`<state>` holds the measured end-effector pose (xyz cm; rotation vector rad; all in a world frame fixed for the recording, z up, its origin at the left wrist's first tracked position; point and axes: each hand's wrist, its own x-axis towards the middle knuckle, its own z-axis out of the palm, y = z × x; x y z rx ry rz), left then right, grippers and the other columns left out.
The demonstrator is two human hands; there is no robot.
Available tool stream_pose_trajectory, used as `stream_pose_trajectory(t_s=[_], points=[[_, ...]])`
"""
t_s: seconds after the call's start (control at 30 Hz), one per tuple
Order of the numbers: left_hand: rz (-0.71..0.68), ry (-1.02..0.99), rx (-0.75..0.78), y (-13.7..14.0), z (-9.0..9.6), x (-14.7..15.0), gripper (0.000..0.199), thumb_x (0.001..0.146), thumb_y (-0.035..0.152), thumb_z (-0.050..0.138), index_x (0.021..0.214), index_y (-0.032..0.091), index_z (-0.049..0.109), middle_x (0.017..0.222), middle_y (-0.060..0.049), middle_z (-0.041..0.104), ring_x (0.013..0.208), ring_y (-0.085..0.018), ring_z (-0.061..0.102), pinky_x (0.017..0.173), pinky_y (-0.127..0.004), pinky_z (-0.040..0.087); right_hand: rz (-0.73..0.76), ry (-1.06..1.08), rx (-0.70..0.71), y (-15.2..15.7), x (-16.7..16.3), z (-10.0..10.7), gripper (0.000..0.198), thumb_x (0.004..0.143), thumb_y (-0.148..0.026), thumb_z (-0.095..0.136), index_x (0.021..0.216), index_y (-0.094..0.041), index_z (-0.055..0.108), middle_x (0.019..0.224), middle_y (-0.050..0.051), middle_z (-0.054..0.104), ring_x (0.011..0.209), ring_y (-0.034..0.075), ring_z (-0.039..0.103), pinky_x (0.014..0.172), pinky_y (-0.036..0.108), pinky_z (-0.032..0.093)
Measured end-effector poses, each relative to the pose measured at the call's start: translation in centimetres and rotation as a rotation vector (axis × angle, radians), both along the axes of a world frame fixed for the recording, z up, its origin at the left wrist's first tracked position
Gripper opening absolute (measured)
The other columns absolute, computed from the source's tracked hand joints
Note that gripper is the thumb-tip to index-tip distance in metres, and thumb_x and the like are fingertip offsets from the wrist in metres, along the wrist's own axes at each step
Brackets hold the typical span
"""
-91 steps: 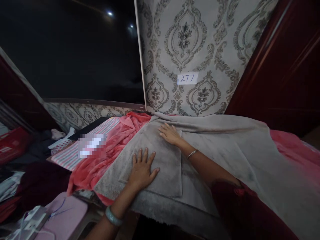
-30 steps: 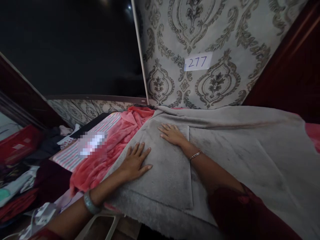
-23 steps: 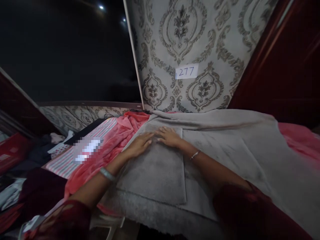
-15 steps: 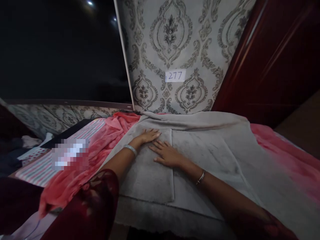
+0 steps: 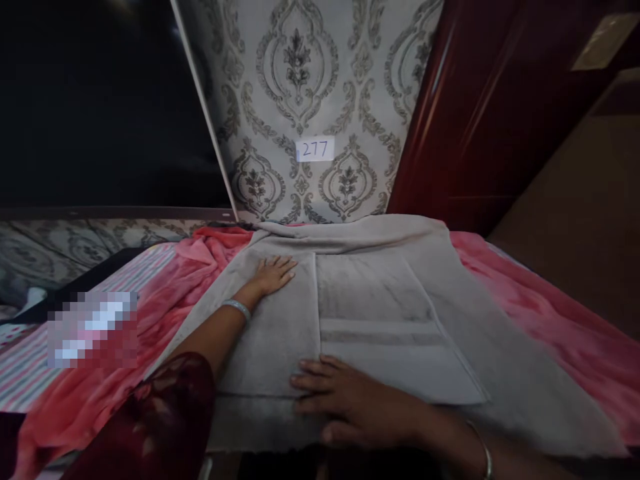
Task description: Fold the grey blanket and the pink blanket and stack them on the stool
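A grey plush towel (image 5: 380, 287) lies folded on a larger spread of grey plush cloth (image 5: 490, 353). Its left part is folded over, with a straight edge running from back to front. My left hand (image 5: 274, 274) rests flat on that folded part near its back, fingers spread, a silver bracelet on the wrist. Closer to me, my right hand (image 5: 345, 400) lies over the front edge of the fold, fingers apart and palm down, slightly blurred. Neither hand grips the cloth.
Pink plush fabric (image 5: 545, 327) shows beyond the grey cloth on both sides. At left is a striped cloth (image 5: 125, 273) with a blurred-out item on it. Behind stand a large dark screen (image 5: 100, 107), patterned wallpaper with a "277" label (image 5: 315, 149), and a dark red panel (image 5: 475, 113).
My right hand has moved from beside my left hand toward me, down to the front edge of the fold. My left hand stays on the towel. The view has turned right.
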<state>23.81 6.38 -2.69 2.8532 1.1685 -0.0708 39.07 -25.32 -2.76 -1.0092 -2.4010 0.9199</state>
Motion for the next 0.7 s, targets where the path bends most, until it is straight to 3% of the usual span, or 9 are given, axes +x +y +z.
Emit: stream_pose_trajectory(t_s=[0.1, 0.27, 0.33, 0.4, 0.5, 0.63, 0.7], points=[[0.007, 0.018, 0.063, -0.7, 0.6, 1.2, 0.057, 0.102, 0.047, 0.034, 0.156, 0.033, 0.041, 0.167, -0.006, 0.034, 0.155, -0.038, 0.025, 0.12, -0.068, 0.018, -0.263, 0.12, 0.111, -1.1, 3.7, -0.3, 0.054, 0.102, -0.052, 0.051, 0.151, -0.028, 0.053, 0.155, 0.009, 0.051, 0.146, 0.022, 0.042, 0.122, 0.042, 0.032], [-0.011, -0.07, 0.122, -4.2, 0.2, 4.7, 0.063, 0.102, 0.051, 0.032, 0.157, 0.022, 0.038, 0.167, -0.014, 0.033, 0.155, -0.033, 0.025, 0.122, -0.062, 0.021, -1.14, 0.156, 0.376, -3.2, 13.8, -4.0, 0.049, 0.094, -0.045, 0.052, 0.134, -0.022, 0.065, 0.134, 0.014, 0.067, 0.119, 0.028, 0.064, 0.098, 0.046, 0.054], [-0.006, -0.07, 0.102, -5.6, -0.3, 5.7, 0.064, 0.103, 0.051, 0.029, 0.159, 0.021, 0.035, 0.168, -0.013, 0.03, 0.156, -0.032, 0.023, 0.123, -0.061, 0.019, -1.372, 0.11, 0.388, -4.3, 16.7, -5.4, 0.053, 0.086, -0.042, 0.055, 0.132, -0.017, 0.066, 0.125, 0.015, 0.07, 0.108, 0.029, 0.067, 0.093, 0.047, 0.055], [0.012, -0.061, 0.091, -6.4, -0.6, 6.3, 0.064, 0.103, 0.052, 0.028, 0.159, 0.023, 0.035, 0.169, -0.012, 0.029, 0.157, -0.032, 0.022, 0.123, -0.062, 0.017, -1.456, 0.064, 0.308, -5.1, 18.1, -6.1, 0.057, 0.082, -0.04, 0.056, 0.132, -0.014, 0.065, 0.113, 0.014, 0.073, 0.096, 0.028, 0.068, 0.089, 0.044, 0.055], [0.013, -0.063, 0.069, -6.6, -0.4, 6.4, 0.063, 0.102, 0.052, 0.03, 0.158, 0.024, 0.039, 0.168, -0.012, 0.031, 0.156, -0.035, 0.023, 0.121, -0.065, 0.018, -1.454, 0.003, 0.136, -5.6, 18.6, -5.8, 0.058, 0.082, -0.038, 0.057, 0.134, -0.014, 0.064, 0.096, 0.008, 0.074, 0.084, 0.024, 0.067, 0.082, 0.038, 0.053], [-0.018, -0.103, 0.074, -7.0, 0.5, 6.0, 0.058, 0.102, 0.046, 0.034, 0.154, 0.023, 0.045, 0.166, -0.013, 0.036, 0.153, -0.038, 0.028, 0.119, -0.067, 0.022, -1.485, -0.078, 0.005, -4.7, 18.7, -4.5, 0.055, 0.083, -0.038, 0.063, 0.134, -0.016, 0.065, 0.087, 0.005, 0.073, 0.08, 0.023, 0.067, 0.075, 0.033, 0.05], [-0.033, -0.117, 0.09, -7.8, 0.9, 5.8, 0.054, 0.102, 0.04, 0.035, 0.151, 0.023, 0.049, 0.164, -0.013, 0.039, 0.152, -0.035, 0.031, 0.121, -0.061, 0.025, -1.474, -0.093, -0.001, -4.0, 19.0, -4.1, 0.05, 0.081, -0.037, 0.068, 0.126, -0.017, 0.07, 0.088, 0.006, 0.074, 0.083, 0.024, 0.068, 0.075, 0.032, 0.049]])
